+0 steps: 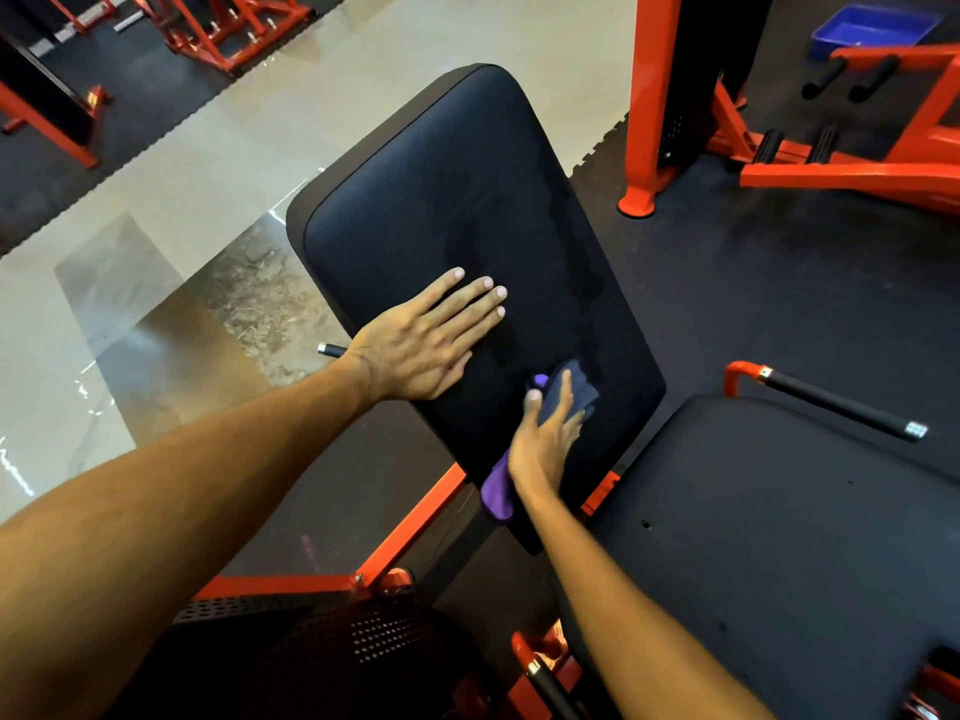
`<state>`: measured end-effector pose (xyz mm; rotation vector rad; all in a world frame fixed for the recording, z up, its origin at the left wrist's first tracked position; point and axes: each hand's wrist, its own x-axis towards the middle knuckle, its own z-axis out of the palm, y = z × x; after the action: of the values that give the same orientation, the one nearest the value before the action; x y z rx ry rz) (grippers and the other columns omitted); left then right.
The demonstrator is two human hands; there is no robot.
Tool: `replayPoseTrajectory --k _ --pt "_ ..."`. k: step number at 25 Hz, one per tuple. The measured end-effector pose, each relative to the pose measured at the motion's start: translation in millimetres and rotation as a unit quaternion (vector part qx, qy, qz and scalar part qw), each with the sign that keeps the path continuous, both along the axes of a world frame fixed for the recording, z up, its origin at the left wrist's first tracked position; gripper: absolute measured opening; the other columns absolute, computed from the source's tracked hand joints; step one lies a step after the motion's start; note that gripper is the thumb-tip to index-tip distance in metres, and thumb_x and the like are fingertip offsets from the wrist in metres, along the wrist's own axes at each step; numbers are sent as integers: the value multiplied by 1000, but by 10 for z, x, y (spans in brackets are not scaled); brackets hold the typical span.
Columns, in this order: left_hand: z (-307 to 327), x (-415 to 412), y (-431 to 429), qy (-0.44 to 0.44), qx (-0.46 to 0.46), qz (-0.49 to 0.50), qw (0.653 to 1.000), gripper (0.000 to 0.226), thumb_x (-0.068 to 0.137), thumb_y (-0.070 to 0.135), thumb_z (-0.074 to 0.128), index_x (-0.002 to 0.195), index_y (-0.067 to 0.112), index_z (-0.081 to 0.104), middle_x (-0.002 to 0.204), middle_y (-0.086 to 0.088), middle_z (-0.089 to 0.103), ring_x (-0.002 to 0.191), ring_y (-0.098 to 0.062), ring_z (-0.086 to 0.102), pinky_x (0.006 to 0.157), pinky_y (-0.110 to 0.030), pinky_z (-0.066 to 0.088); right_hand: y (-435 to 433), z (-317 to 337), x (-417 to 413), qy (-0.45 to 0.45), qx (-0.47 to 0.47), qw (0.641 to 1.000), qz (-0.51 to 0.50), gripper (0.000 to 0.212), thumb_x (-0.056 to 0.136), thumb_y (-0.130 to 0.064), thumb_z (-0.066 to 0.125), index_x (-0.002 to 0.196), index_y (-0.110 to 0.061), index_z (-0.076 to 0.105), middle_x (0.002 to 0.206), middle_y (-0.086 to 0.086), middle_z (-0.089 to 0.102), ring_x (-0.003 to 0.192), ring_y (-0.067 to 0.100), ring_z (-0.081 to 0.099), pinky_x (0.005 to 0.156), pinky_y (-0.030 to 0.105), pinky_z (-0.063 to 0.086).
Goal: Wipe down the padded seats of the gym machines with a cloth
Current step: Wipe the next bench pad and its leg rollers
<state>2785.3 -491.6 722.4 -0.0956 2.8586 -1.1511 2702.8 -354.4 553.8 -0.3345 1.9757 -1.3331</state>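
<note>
A long black padded backrest (457, 200) runs away from me on an orange-framed machine. My left hand (423, 337) lies flat on its near left part, fingers straight. My right hand (545, 433) presses a purple cloth (576, 389) against the pad's lower end, thumb on the cloth's left edge and fingers lying over it. A loose tail of the cloth (496, 493) hangs below the wrist. A damp-looking smear shows on the pad above the cloth. The black seat pad (769, 537) sits at the lower right.
A black-gripped handle (841, 407) on an orange bracket sticks out right of the seat. An orange upright post (649, 96) and more orange machines stand at the right and far left. A blue tray (872, 26) sits top right. A perforated black guard (322, 631) lies below.
</note>
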Motion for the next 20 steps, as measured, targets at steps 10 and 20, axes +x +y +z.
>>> replayPoseTrajectory --k 10,20 --pt "18 -26 26 -18 -15 19 1000 63 106 36 22 159 3 19 166 -19 18 155 -34 15 126 -52 10 -378 83 -864 -46 7 997 -60 51 106 -56 34 155 -51 23 171 8 7 157 32 9 119 59 23" --pt "-229 -644 262 -49 -15 35 998 67 89 39 44 146 4 50 152 -15 47 139 -33 43 120 -52 26 -475 347 -864 9 -62 998 -6 50 107 -48 41 154 -47 26 171 3 11 156 31 6 123 50 14"
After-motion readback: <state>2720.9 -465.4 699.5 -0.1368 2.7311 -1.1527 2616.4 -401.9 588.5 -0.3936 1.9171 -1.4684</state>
